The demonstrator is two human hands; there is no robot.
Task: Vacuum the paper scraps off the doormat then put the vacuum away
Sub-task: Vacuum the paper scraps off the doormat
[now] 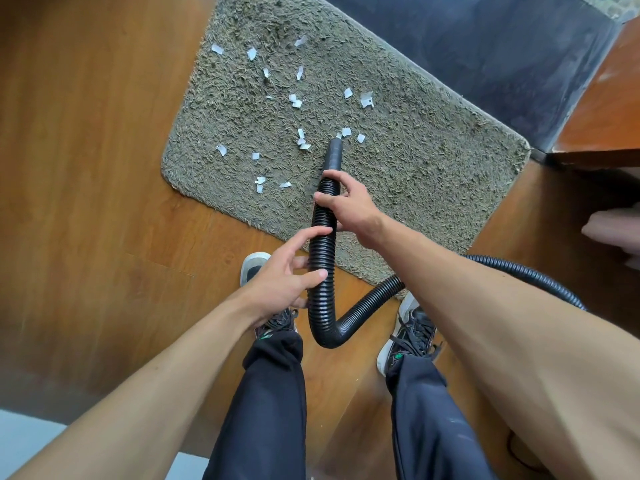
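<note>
Hose: black ribbed flexible plastic vacuum hose (322,271), looped near the feet and running off right; vacuum body unseen.
Nozzle: smooth black tip (335,150) touching the mat beside scraps, probably for suction.
Right hand (349,206): wrapped round the hose, steering.
Left hand (287,278): loosely clasping the hose nearer, taking slack.
Doormat: grey-green shaggy rectangular doormat (433,161) on the wooden floor (86,168).
Scraps: small white torn paper scraps (296,100), scattered left and far.

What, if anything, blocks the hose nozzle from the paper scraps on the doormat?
Nothing visible. The nozzle tip sits beside the nearest paper scraps; the others lie uncovered on the doormat, mostly left of it.
</note>
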